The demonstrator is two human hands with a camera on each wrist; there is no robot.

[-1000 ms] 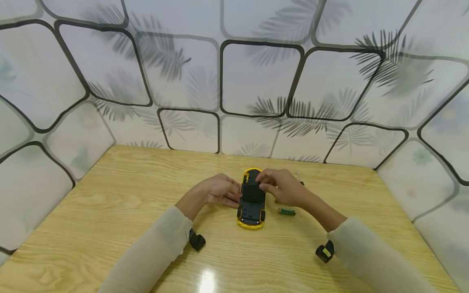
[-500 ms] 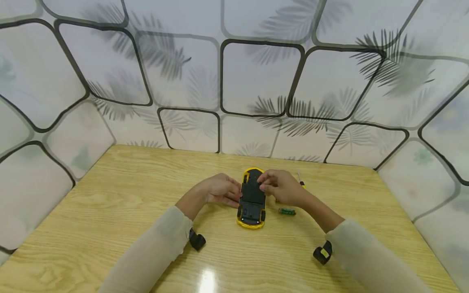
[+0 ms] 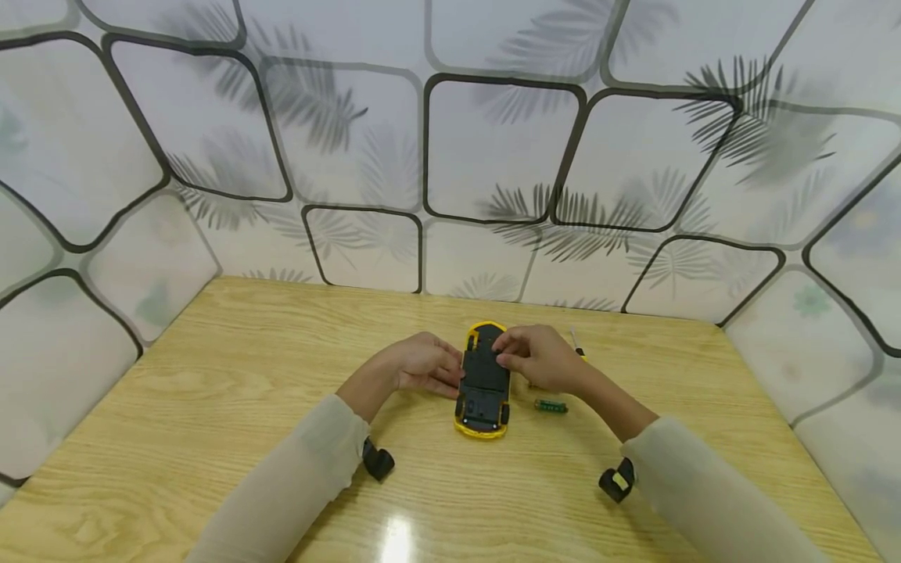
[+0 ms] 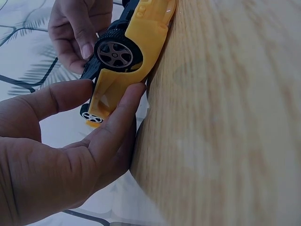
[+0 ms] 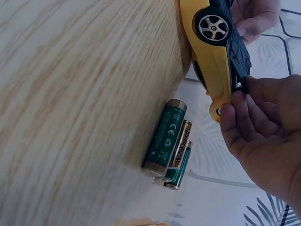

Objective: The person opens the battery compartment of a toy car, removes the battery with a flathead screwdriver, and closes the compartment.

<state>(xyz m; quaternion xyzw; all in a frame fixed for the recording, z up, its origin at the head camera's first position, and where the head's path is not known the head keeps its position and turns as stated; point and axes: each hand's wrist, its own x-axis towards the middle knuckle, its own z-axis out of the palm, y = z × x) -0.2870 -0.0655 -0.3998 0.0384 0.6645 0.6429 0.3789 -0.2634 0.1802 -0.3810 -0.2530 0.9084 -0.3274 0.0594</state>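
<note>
A yellow toy car lies upside down on the table, its black underside facing up. My left hand holds it from the left side; in the left wrist view the thumb rests at the underside's edge and the fingers lie along the yellow body. My right hand is over the right side near the far end. In the right wrist view its thumb and fingertips pinch a small dark piece against the underside; I cannot tell whether that piece is part of the car.
Right of the car lies a green battery. The right wrist view shows more behind it, one gold-and-green battery and another green battery. Beyond my right hand is a screwdriver. A patterned wall bounds the table's back.
The middle panel of the car's underside looked like a darker square at first and now looks level with the rest. My right forearm has shifted slightly left; my left hand stays put.
</note>
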